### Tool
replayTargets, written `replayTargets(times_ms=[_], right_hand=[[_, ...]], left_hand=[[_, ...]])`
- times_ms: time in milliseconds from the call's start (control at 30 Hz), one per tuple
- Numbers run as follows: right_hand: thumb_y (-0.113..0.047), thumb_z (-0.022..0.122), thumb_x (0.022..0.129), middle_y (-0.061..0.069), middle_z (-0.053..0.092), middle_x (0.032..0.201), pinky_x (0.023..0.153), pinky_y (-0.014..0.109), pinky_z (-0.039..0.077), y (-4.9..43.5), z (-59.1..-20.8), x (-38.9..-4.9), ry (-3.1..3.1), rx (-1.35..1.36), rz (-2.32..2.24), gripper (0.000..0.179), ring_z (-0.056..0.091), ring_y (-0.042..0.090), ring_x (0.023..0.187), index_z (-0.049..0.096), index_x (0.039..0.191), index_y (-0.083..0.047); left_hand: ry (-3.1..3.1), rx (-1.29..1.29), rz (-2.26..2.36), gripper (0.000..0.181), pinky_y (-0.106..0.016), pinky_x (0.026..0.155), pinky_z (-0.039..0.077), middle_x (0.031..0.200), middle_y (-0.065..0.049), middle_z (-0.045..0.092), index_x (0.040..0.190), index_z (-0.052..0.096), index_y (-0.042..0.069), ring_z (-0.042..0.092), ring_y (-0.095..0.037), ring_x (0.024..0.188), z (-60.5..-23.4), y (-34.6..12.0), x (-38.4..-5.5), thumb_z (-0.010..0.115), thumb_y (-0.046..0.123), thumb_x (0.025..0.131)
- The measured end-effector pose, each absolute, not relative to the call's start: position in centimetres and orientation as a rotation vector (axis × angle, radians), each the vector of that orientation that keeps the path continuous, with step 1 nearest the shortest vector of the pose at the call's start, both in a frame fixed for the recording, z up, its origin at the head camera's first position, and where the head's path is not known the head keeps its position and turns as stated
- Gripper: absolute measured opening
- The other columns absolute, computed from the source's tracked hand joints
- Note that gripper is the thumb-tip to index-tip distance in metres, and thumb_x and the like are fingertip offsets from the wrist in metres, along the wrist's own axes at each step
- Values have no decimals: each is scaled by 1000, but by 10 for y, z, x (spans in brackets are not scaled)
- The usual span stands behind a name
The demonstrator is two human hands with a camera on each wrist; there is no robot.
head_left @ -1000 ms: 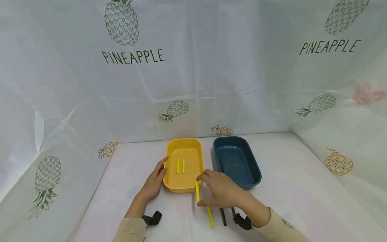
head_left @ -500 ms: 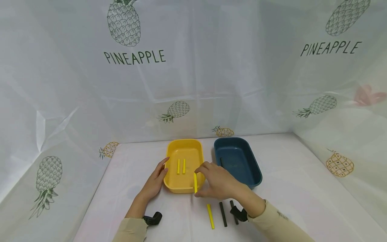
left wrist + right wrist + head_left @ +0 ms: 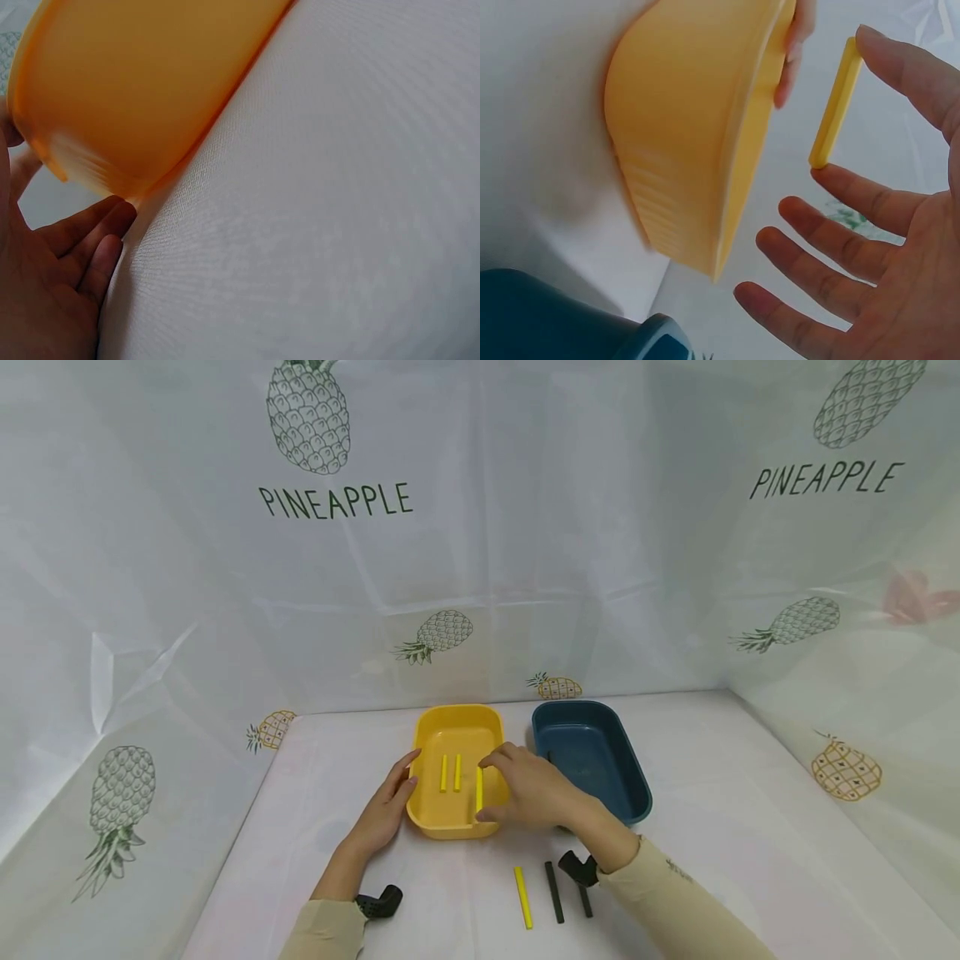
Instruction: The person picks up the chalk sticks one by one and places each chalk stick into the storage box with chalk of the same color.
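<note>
A yellow stick (image 3: 835,105) is pinched lengthwise between thumb and index fingertip of my right hand (image 3: 536,789), its other fingers spread apart. That hand is over the right front part of the yellow tray (image 3: 453,820). Two similar yellow sticks (image 3: 443,773) lie side by side on the tray's floor. At the tray's left side, my left hand (image 3: 385,810) holds the wall, with fingertips over the rim and other fingers against the outside (image 3: 82,247). On the table in front lie another yellow stick (image 3: 522,897) and two black sticks (image 3: 554,893), one partly hidden by the right wrist device.
A dark blue tray (image 3: 637,777) stands right of the yellow one; a black stick (image 3: 549,757) in it is mostly hidden by my right hand. A white pineapple-print sheet (image 3: 480,552) hangs behind and at both sides of the white-covered table (image 3: 720,827).
My right hand has carried the pinched yellow stick forward and slightly left, from the yellow tray's front right corner to over its inside. The left hand has stayed at the tray wall.
</note>
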State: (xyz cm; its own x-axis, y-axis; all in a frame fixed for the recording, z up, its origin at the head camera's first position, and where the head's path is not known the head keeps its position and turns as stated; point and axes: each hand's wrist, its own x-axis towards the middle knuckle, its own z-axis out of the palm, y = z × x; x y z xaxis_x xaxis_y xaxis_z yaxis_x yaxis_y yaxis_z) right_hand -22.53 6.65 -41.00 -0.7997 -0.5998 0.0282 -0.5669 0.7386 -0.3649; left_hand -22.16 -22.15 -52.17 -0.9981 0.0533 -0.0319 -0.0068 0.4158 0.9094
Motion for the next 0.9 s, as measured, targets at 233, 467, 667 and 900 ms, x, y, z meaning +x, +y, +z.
replayTargets(times_ms=[233, 467, 667, 900], right_hand=[[-58, 81, 84, 6, 55, 146, 106, 48, 53, 62, -413, -238, 2817, -894, -575, 75, 57, 23, 123, 58, 143, -18], [-53, 82, 84, 8, 55, 148, 110, 49, 51, 55, -415, -245, 2803, -894, -558, 74, 58, 26, 128, 58, 144, -16], [-50, 82, 85, 9, 55, 150, 110, 49, 51, 48, -418, -257, 2802, -859, -513, 73, 56, 27, 128, 57, 145, -15], [-47, 83, 86, 8, 54, 153, 115, 52, 46, 42, -423, -268, 2781, -798, -492, 71, 55, 28, 133, 58, 145, -16]], left_hand=[[2593, 47, 1669, 46, -62, 128, 16, 171, -9, 28, 156, 33, 53, 24, -37, 159, -523, -222, -221, 43, 41, 112], [2590, 44, 1661, 46, -62, 128, 15, 172, -9, 27, 155, 32, 54, 23, -36, 160, -524, -222, -221, 42, 42, 112], [2587, 46, 1669, 45, -61, 128, 16, 172, -8, 27, 153, 33, 57, 22, -34, 160, -525, -223, -223, 43, 44, 111], [2592, 56, 1661, 45, -63, 128, 16, 171, -9, 29, 154, 32, 57, 24, -36, 159, -525, -224, -224, 43, 46, 111]])
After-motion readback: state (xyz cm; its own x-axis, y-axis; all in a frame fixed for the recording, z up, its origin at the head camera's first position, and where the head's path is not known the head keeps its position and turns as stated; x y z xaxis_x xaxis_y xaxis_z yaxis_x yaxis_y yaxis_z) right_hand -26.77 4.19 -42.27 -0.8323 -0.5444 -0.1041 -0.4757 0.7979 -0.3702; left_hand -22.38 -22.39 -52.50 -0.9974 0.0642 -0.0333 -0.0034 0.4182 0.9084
